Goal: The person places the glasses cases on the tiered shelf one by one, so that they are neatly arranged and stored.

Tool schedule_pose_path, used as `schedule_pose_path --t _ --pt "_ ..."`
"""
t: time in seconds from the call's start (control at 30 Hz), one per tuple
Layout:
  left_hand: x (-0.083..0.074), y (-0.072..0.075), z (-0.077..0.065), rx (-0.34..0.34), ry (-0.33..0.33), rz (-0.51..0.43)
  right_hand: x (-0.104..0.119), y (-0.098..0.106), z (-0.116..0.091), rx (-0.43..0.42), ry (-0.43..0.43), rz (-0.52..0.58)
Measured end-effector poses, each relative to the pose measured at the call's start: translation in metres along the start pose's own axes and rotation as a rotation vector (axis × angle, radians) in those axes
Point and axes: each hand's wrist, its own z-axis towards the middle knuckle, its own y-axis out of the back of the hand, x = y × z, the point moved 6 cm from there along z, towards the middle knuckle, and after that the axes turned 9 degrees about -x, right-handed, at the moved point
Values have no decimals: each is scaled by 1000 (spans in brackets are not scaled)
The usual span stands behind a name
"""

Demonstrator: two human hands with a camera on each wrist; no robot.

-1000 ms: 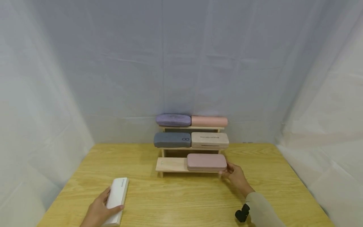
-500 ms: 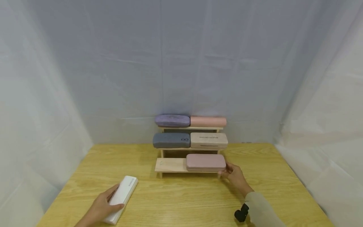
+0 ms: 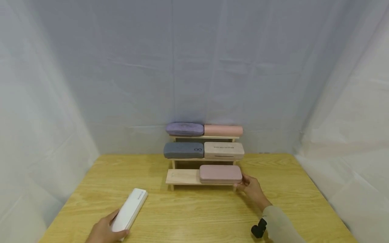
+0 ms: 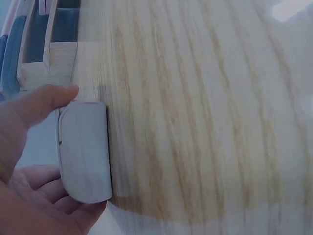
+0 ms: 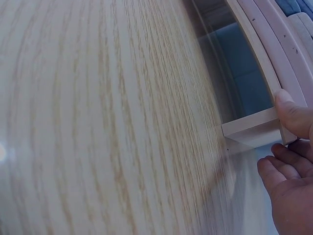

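My left hand grips the near end of a white glasses case, thumb on one side and fingers on the other. The case lies slanted on the table at the front left, and its rounded end faces the left wrist camera. At the right end of the lowest step of a wooden tiered stand, my right hand holds the board's end. Its thumb lies against the front edge, with the fingers curled around the side. A dusty-pink glasses case sits on that step, right by this hand.
On the middle step sit a blue-grey case and a cream case. A purple case and a salmon case fill the top step. Pale cloth hangs behind the wooden table and along both sides.
The white case has swung to the right and now slants toward the stand. My left hand has then slid back to its near end. The right hand stays at the stand.
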Motion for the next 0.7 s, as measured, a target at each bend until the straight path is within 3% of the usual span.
schedule_pose_path --t 0.17,0.37,0.7 --pt "3 3 2 -53 -3 17 0 0 0 4 13 7" --pt "2 6 2 -69 25 -17 -1 0 1 2 13 12" --pt "-32 15 6 -67 -77 -131 -1 0 1 -4 2 2"
